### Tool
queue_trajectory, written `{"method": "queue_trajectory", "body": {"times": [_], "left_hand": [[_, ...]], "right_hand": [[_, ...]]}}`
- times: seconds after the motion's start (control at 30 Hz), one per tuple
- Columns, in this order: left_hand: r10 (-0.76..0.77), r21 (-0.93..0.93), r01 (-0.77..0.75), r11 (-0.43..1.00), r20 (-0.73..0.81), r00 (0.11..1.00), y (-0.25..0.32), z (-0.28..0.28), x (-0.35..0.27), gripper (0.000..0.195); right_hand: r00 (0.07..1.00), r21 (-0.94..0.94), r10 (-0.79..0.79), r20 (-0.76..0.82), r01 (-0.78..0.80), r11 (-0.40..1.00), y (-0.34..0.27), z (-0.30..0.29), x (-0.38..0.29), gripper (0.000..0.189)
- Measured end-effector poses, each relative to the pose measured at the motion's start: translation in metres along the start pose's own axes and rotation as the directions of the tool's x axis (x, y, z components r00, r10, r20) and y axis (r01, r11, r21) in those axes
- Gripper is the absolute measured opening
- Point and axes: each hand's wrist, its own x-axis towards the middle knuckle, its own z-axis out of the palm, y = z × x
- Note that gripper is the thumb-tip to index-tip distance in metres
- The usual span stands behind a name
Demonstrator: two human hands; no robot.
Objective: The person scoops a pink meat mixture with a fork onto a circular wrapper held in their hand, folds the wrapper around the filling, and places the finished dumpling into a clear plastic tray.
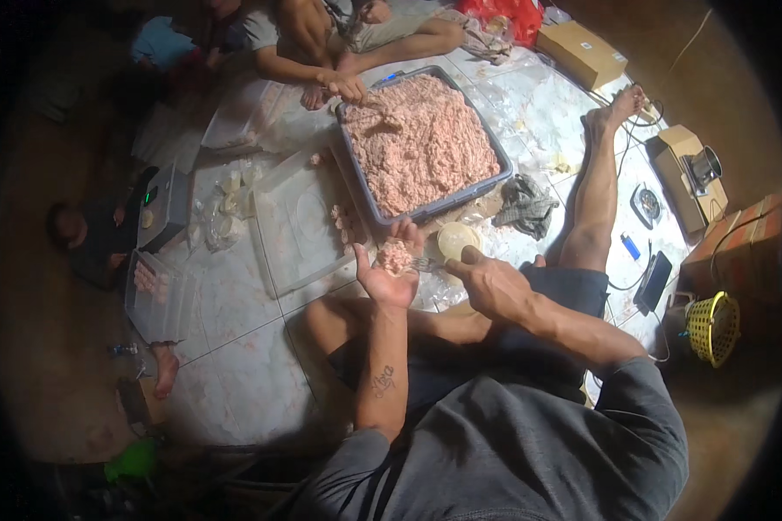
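Observation:
My left hand point(389, 277) is palm up, cradling a thin round wrapper topped with pink minced filling point(395, 258). From the right, my right hand point(493, 283) grips a metal fork point(425, 264), its tines at the filling's edge. Just beyond my hands stands a grey plastic tub point(440, 210) heaped with pink minced mixture point(430, 143). A stack of pale round wrappers point(459, 241) lies between the tub and my right hand. To the left is a translucent shallow tray point(270, 260) with small filled pieces point(342, 225) along its right side.
Another person's hand point(344, 86) reaches to the tub's far left corner. A crumpled checked cloth point(526, 205) lies right of the tub. Farther right are an ashtray point(646, 205), a blue lighter point(630, 247) and a yellow basket point(713, 329). A scale point(164, 208) and a container point(159, 312) stand left.

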Motion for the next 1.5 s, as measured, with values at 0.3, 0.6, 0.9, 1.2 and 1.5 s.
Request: {"method": "queue_trajectory", "body": {"times": [0.3,0.6,0.9,1.2,1.5], "left_hand": [[-0.200,0.060,0.204,0.977,-0.067,0.977,-0.025,0.032,-0.007,0.111],[-0.213,0.109,0.228,0.968,-0.132,0.968,-0.013,0.025,-0.031,0.111],[0.171,0.239,-0.135,0.962,-0.137,0.976,-0.013,-0.009,-0.022,0.098],[0.214,0.442,-0.045,0.896,-0.341,0.915,0.015,-0.073,-0.018,0.080],[0.050,0.458,0.134,0.879,-0.368,0.929,-0.012,-0.051,-0.025,0.082]], "right_hand": [[0.989,0.117,-0.101,-0.111,0.114,0.987,0.016,0.005,0.001,0.038],[0.985,-0.130,-0.167,0.041,0.170,0.977,0.023,-0.029,0.017,0.048],[0.968,0.198,0.034,-0.250,0.016,0.980,0.004,0.022,0.022,0.029],[0.933,-0.049,-0.180,-0.312,0.174,0.984,-0.001,-0.018,0.100,0.015],[0.994,-0.536,-0.104,-0.023,0.075,0.841,0.008,0.000,0.207,0.025]]}}
